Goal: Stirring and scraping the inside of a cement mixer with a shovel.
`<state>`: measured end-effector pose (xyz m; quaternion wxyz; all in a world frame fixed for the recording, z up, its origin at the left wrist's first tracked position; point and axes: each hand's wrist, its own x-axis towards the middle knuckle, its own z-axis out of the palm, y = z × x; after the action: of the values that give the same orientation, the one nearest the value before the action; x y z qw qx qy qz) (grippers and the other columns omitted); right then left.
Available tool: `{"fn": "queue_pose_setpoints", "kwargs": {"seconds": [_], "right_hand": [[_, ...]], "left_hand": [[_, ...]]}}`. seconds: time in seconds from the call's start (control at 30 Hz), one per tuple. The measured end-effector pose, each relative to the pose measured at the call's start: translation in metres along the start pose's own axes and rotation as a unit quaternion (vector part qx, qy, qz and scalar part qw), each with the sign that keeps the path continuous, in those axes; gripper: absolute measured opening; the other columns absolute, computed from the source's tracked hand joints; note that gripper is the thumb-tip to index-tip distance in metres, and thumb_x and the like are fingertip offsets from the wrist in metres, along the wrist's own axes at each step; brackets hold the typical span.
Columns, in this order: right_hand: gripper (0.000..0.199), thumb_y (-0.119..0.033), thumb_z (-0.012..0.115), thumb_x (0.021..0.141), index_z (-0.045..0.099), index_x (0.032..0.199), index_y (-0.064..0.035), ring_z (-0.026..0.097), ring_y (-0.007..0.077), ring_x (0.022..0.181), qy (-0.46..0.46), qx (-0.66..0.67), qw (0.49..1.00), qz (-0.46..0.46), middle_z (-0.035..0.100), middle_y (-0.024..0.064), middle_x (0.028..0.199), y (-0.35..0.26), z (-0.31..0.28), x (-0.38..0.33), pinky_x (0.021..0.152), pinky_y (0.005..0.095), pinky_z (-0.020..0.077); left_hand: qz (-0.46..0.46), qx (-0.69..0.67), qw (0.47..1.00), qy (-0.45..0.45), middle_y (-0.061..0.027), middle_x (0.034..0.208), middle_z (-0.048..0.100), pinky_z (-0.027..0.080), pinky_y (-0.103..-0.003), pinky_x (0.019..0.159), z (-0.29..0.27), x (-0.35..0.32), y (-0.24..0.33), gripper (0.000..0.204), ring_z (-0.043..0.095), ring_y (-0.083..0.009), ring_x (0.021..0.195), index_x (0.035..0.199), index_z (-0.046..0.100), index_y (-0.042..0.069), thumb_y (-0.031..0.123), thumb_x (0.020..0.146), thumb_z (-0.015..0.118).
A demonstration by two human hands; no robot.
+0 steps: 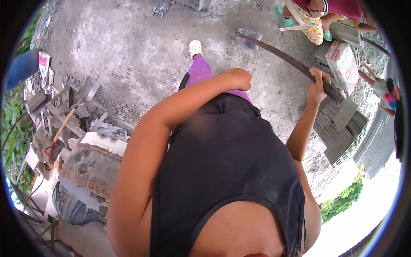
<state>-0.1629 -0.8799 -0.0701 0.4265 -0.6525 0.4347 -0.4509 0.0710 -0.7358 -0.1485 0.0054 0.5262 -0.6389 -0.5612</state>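
Note:
A long brown pole (287, 58), hollow at its near end, slants across the right side. My right hand (319, 83) is wrapped round it near that hollow end. The pole's far tip lies by a flat, see-through plastic piece (249, 39) on the ground. Bent across in front of my body, my left arm ends in my left hand (240, 79), which is curled into a fist over my purple trouser leg (199, 72). No object shows in that fist, though its inner side is hidden.
Stacked grey blocks (336, 118) and a white and red sack (343, 66) stand at the right. A seated person (338, 8) is at the far right, another person (385, 90) beyond. At the left lie a shovel (64, 124), scrap wood and a stained drum-like thing (92, 169).

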Motion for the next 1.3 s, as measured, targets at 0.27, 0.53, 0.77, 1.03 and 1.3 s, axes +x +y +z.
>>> {"fn": "queue_pose_setpoints", "kwargs": {"seconds": [0.27, 0.53, 0.77, 1.03, 1.3], "right_hand": [[0.015, -0.01, 0.043, 0.087, 0.048, 0.076, -0.0013, 0.053, 0.0247, 0.07, 0.027, 0.04, 0.999, -0.019, 0.054, 0.0143, 0.07, -0.139, 0.005, -0.038, 0.083, 0.0448, 0.04], [0.01, -0.001, 0.059, 0.079, 0.051, 0.075, -0.0054, 0.056, 0.0184, 0.08, 0.173, -0.128, 0.942, 0.259, 0.058, 0.0075, 0.078, -0.072, 0.079, -0.151, 0.091, 0.0384, 0.04], [0.01, -0.006, 0.066, 0.074, 0.057, 0.076, -0.0041, 0.05, 0.0112, 0.071, 0.253, 0.013, 0.951, 0.176, 0.056, 0.0029, 0.074, -0.04, 0.114, -0.205, 0.072, 0.027, 0.0405], [0.012, -0.006, 0.068, 0.072, 0.057, 0.075, -0.0048, 0.048, 0.0088, 0.067, 0.277, -0.014, 0.958, 0.076, 0.053, -0.0008, 0.07, -0.063, 0.188, -0.335, 0.064, 0.023, 0.0398], [0.022, -0.012, 0.071, 0.062, 0.054, 0.074, -0.0049, 0.054, 0.0258, 0.076, 0.067, -0.128, 0.988, 0.059, 0.055, 0.0079, 0.076, -0.104, 0.288, -0.439, 0.081, 0.0378, 0.0418]], "left_hand": [[0.069, 0.026, 0.992, -0.099, -0.0203, 0.096, 0.062, 0.045, -0.044, 0.079, -0.032, -0.007, -0.007, 0.038, 0.059, -0.037, 0.092, 0.106, 0.059, 0.003, 0.016, 0.072, 0.046], [0.131, -0.019, 0.987, -0.09, -0.0193, 0.11, 0.058, 0.044, -0.039, 0.085, -0.041, -0.014, -0.04, 0.041, 0.055, -0.0334, 0.103, 0.113, 0.056, 0.005, 0.025, 0.08, 0.044], [0.109, -0.036, 0.993, -0.013, -0.0143, 0.106, 0.062, 0.045, -0.033, 0.086, -0.006, -0.076, -0.132, 0.033, 0.059, -0.0247, 0.099, 0.111, 0.057, 0.002, 0.018, 0.082, 0.05], [0.147, -0.205, 0.967, 0.041, -0.0035, 0.096, 0.063, 0.046, -0.025, 0.076, 0.042, -0.172, -0.099, 0.027, 0.056, -0.0104, 0.081, 0.107, 0.059, 0.0, 0.012, 0.085, 0.049], [0.318, -0.2, 0.922, -0.091, -0.0098, 0.102, 0.062, 0.045, -0.032, 0.086, 0.071, -0.278, -0.039, 0.033, 0.057, -0.0189, 0.092, 0.103, 0.061, -0.002, 0.016, 0.086, 0.039]]}}
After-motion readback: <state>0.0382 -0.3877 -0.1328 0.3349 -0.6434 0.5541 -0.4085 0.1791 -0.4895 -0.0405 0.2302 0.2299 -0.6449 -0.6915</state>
